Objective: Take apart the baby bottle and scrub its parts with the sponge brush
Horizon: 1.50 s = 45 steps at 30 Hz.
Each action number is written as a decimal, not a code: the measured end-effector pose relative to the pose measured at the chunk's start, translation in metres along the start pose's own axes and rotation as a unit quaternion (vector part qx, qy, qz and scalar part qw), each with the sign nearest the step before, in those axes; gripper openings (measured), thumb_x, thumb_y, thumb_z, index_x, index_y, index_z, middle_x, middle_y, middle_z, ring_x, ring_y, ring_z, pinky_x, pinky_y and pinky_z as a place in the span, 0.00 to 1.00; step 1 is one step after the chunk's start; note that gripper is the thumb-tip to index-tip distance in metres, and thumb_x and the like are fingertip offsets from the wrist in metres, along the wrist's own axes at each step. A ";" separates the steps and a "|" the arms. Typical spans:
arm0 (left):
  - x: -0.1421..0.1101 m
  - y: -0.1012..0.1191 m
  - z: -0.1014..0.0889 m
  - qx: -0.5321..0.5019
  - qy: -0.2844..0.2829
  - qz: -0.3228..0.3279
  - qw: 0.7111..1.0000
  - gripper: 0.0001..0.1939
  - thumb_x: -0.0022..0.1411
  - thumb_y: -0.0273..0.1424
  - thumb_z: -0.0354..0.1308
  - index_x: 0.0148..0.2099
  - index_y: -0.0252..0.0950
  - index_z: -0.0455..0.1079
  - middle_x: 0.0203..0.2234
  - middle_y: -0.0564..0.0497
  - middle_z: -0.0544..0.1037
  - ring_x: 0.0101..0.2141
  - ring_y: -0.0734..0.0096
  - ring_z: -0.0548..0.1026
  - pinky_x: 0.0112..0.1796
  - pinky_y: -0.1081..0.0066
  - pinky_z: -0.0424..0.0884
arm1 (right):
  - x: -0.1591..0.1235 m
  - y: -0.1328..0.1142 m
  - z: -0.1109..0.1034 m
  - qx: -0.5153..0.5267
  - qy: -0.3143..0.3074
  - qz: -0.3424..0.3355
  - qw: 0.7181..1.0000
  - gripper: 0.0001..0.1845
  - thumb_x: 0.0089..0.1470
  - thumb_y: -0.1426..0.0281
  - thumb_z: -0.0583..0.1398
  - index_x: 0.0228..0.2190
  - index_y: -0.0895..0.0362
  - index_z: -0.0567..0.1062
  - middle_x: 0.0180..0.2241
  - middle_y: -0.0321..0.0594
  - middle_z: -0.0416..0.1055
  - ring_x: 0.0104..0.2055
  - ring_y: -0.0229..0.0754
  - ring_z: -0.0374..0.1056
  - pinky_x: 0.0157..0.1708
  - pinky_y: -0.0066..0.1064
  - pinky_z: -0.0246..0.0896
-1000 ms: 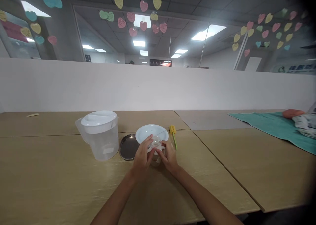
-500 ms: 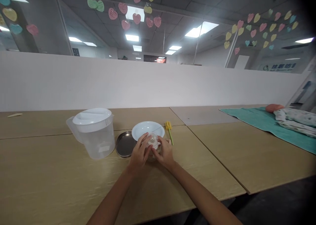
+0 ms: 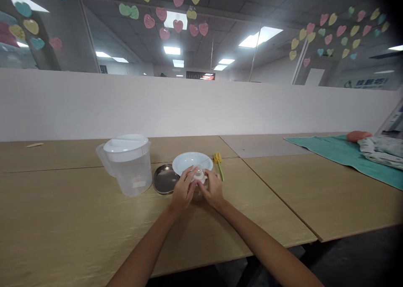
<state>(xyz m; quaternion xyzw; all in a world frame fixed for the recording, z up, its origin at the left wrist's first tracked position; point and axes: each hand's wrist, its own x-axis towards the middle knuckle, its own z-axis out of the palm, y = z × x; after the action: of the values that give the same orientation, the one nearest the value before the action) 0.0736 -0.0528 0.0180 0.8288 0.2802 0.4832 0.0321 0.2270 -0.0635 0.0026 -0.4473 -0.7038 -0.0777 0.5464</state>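
Between my two hands stands a small clear baby bottle (image 3: pixel 199 176) with a white collar, a see-through domed top and what look like side handles. My left hand (image 3: pixel 183 189) curls round its left side, fingertips on the collar and dome. On the other side my right hand (image 3: pixel 214 189) grips it, thumb at the front of the collar. My fingers cover much of the bottle's body. Just behind it is a white bowl (image 3: pixel 185 157) with a thin stick-like thing across its rim. A yellow sponge brush (image 3: pixel 218 157) with a green handle lies right of the bowl.
On the left stands a translucent lidded pitcher (image 3: pixel 134 169), beside a dark metal tray (image 3: pixel 164 180). A green towel (image 3: pixel 336 148) at the far right bears folded cloths (image 3: pixel 382 148) and an orange item (image 3: pixel 358 136). A white wall (image 3: pixel 189 106) closes off the table's back.
The head view has swung a little and shifted the whole scene. Both hands stay on the bottle, with small shifts of the fingers round its collar.
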 end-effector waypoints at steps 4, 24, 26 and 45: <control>0.000 0.004 0.005 -0.017 0.028 -0.016 0.999 0.21 0.67 0.31 0.42 0.61 0.40 0.55 0.55 0.45 0.63 0.56 0.66 0.61 0.55 0.62 0.60 | 0.000 -0.004 0.002 0.027 0.005 0.022 0.999 0.18 0.56 0.59 0.53 0.43 0.59 0.65 0.40 0.45 0.69 0.42 0.45 0.65 0.41 0.37 0.56; 0.003 0.017 0.011 -0.084 0.099 -0.083 0.988 0.17 0.65 0.31 0.47 0.55 0.39 0.60 0.46 0.46 0.68 0.48 0.67 0.67 0.50 0.64 0.63 | 0.005 -0.001 -0.004 0.055 -0.031 -0.009 0.998 0.15 0.57 0.63 0.52 0.42 0.59 0.67 0.35 0.43 0.69 0.36 0.42 0.64 0.37 0.33 0.60; 0.003 0.016 0.013 -0.088 0.097 -0.081 0.988 0.17 0.65 0.31 0.47 0.55 0.39 0.60 0.45 0.46 0.67 0.48 0.67 0.67 0.50 0.64 0.63 | 0.005 -0.002 -0.003 0.059 -0.027 0.000 0.998 0.14 0.57 0.62 0.52 0.40 0.59 0.68 0.34 0.42 0.68 0.35 0.41 0.64 0.36 0.32 0.59; -0.007 0.007 0.015 -0.079 0.036 -0.088 0.992 0.37 0.61 0.36 0.53 0.65 0.36 0.36 0.56 0.38 0.61 0.54 0.61 0.65 0.53 0.59 0.62 | 0.048 -0.005 -0.013 0.203 0.067 0.077 0.974 0.24 0.60 0.59 0.46 0.53 0.58 0.60 0.40 0.44 0.69 0.40 0.40 0.66 0.42 0.35 0.63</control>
<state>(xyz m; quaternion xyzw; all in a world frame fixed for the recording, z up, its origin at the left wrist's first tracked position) 0.0865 -0.0589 0.0067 0.7782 0.3141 0.5282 0.1294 0.2329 -0.0482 0.0494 -0.3734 -0.6304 0.0794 0.6760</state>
